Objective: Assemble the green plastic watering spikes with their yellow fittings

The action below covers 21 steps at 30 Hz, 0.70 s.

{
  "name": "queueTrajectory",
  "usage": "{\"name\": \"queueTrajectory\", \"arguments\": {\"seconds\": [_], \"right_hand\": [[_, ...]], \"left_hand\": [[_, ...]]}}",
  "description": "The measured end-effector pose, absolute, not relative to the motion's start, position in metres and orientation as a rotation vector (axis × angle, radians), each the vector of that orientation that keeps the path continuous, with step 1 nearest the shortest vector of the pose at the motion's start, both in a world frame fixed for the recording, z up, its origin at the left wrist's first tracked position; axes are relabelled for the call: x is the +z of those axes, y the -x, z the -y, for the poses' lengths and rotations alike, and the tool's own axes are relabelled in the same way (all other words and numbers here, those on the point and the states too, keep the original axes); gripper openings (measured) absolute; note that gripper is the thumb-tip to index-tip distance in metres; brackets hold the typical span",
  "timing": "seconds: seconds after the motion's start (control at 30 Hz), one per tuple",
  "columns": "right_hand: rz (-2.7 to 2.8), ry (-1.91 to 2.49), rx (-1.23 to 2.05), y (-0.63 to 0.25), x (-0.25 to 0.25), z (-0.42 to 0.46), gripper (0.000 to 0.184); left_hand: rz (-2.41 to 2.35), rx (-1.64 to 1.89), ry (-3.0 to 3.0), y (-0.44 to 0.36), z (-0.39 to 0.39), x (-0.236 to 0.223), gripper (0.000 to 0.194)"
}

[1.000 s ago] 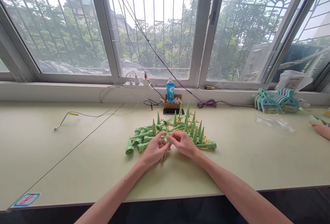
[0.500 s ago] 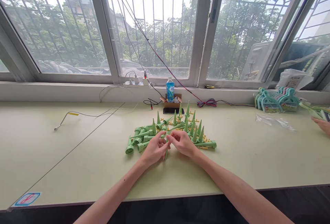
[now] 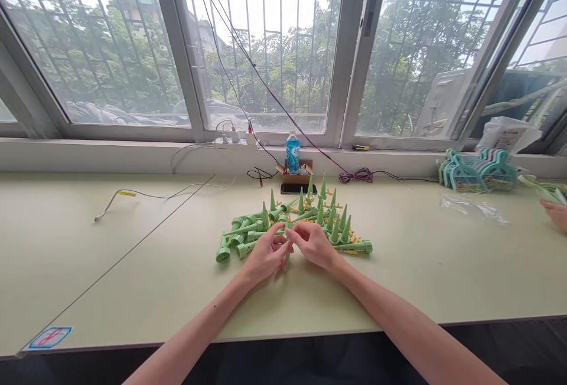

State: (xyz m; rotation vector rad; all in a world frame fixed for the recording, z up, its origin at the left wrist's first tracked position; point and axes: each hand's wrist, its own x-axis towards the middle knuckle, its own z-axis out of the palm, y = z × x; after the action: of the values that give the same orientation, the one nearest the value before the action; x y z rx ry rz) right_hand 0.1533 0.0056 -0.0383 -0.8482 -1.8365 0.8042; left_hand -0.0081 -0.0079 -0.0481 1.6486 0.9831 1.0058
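Observation:
A heap of green plastic cone spikes (image 3: pixel 248 234) and small yellow parts (image 3: pixel 352 237) lies on the pale green table (image 3: pixel 110 267), some cones upright, some on their sides. Both hands meet just in front of the heap. My left hand (image 3: pixel 266 255) and my right hand (image 3: pixel 312 244) have their fingers closed together on one green spike (image 3: pixel 287 259), which points down toward the table edge between them.
Behind the heap stand a blue water bottle (image 3: pixel 292 153) in a small cardboard box (image 3: pixel 296 178) and a dark phone. Cables (image 3: pixel 354 177) and a white cord (image 3: pixel 133 196) lie on the table. Teal packaged items (image 3: pixel 478 171), a clear bag (image 3: pixel 472 208) and another person's hand (image 3: pixel 556 214) are at right.
My hands stay together on the spike with only small finger shifts. The other person's hand at the far right has drawn slightly toward the edge.

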Motion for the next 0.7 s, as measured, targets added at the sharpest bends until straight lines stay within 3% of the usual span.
{"name": "queueTrajectory", "arguments": {"seconds": [0.3,0.7], "right_hand": [[1.829,0.855,0.780,-0.1524,-0.0398,-0.0057,0.040],[1.816,0.890,0.655,-0.1565,-0.0413,-0.0105,0.040]], "left_hand": [[-0.974,1.020,-1.663,0.0071,0.0088,-0.0466,0.049],[-1.029,1.012,-1.622,0.0075,0.0081,-0.0443,0.065]]}}
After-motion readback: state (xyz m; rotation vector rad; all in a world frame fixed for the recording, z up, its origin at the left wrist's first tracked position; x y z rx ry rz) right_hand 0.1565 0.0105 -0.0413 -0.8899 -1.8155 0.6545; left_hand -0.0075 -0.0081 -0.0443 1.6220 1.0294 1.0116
